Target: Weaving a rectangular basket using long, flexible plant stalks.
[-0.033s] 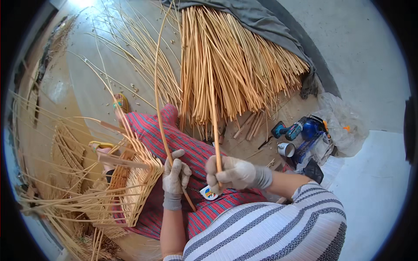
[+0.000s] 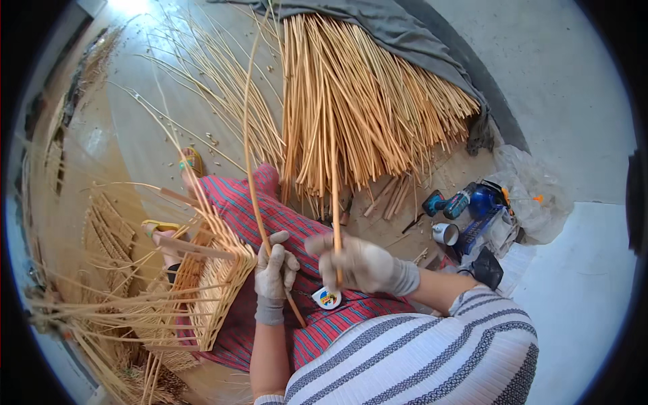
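Note:
My gloved left hand (image 2: 273, 273) grips a long curved cane (image 2: 254, 196), which passes down through my fingers onto the red striped cloth (image 2: 297, 229) over my legs. To its right, my gloved right hand (image 2: 354, 266), blurred by motion, holds a straighter cane (image 2: 335, 202) upright. At the left, a partly woven basket (image 2: 216, 304) with many long loose stakes rests against my legs. A small white object with a coloured emblem (image 2: 327, 298) lies on the cloth between my hands.
A thick bundle of canes (image 2: 364, 101) lies ahead under grey fabric (image 2: 378, 27). At right sit a drill (image 2: 439, 202), a metal mug (image 2: 445, 233), blue tools (image 2: 482, 199) and clear plastic (image 2: 533, 175). Woven pieces (image 2: 108, 236) lie at far left.
My right hand has shifted slightly left with its cane and is more blurred. The basket's outer stakes at left are more blurred. My left hand is almost unmoved, still gripping its cane.

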Demonstrator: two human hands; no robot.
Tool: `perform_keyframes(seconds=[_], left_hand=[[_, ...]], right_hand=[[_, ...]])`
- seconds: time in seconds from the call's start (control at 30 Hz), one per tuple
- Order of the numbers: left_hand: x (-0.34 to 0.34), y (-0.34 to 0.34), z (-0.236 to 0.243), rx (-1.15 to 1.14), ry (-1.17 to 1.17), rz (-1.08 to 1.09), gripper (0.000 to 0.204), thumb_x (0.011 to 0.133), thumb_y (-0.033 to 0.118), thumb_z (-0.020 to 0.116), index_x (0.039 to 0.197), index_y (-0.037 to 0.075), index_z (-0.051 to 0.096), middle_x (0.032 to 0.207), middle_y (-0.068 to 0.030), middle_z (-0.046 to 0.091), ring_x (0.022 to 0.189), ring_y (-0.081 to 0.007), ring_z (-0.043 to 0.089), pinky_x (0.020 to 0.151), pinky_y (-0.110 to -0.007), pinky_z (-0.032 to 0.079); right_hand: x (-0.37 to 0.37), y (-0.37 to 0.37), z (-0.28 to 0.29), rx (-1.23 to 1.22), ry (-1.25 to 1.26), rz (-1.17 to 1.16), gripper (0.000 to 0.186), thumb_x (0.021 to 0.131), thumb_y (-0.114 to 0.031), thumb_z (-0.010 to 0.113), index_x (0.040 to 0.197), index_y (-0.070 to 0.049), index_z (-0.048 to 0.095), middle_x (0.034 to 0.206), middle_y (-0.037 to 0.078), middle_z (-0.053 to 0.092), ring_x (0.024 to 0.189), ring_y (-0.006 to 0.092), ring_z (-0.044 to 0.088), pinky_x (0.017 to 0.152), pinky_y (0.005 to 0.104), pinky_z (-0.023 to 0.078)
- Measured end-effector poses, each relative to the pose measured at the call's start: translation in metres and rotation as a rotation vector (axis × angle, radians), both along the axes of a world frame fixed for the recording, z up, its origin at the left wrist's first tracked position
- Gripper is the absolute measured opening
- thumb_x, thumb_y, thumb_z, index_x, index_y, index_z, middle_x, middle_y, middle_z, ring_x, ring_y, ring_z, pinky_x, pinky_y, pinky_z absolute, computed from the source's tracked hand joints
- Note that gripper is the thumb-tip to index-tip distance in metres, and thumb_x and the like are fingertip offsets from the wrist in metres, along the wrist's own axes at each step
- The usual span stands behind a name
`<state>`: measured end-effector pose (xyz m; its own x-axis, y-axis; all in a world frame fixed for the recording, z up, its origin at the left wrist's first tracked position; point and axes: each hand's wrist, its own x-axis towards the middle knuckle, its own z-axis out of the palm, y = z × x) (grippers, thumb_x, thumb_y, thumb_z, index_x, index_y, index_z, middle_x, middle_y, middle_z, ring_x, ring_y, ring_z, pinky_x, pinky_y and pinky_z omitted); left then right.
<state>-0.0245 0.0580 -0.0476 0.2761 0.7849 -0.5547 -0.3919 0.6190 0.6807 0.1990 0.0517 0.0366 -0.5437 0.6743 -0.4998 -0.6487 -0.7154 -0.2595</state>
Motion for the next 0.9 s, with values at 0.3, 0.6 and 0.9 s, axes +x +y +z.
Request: perform_keyframes(seconds=[0.3,0.6,0.9], left_hand=[[0.001,-0.02,-0.001,0.068,-0.062,0.043,0.03,0.103,0.026,0.052,0.127,0.009,0.057,0.069,-0.0035,0.062,0.04,-0.0101,0.045,0.034,-0.028,0.04],[0.003,-0.034,0.009,0.174,0.191,0.014,0.031,0.103,0.024,0.052,0.129,0.006,0.054,0.071,-0.0043,0.063,0.038,-0.0049,0.041,0.03,-0.021,0.033],[0.003,-0.039,0.004,0.203,-0.202,-0.01,0.038,0.106,0.03,0.046,0.135,0.006,0.051,0.094,-0.0078,0.068,0.075,-0.0145,0.062,0.072,-0.034,0.054]], right_hand=[[-0.119,-0.03,-0.003,-0.087,0.867,0.102,0.045,0.102,-0.037,0.042,0.137,-0.008,0.043,0.074,-0.004,0.041,0.057,0.0071,0.041,0.048,0.0241,0.035],[-0.23,-0.072,0.128,1.148,0.221,0.535,0.019,0.089,-0.012,0.056,0.104,-0.008,0.067,0.082,0.001,0.069,0.078,0.0165,0.063,0.07,0.0347,0.051],[-0.113,-0.002,0.037,1.192,-0.608,0.025,0.016,0.096,-0.019,0.059,0.107,-0.01,0.066,0.091,0.007,0.071,0.087,0.0185,0.068,0.08,0.0344,0.052]])
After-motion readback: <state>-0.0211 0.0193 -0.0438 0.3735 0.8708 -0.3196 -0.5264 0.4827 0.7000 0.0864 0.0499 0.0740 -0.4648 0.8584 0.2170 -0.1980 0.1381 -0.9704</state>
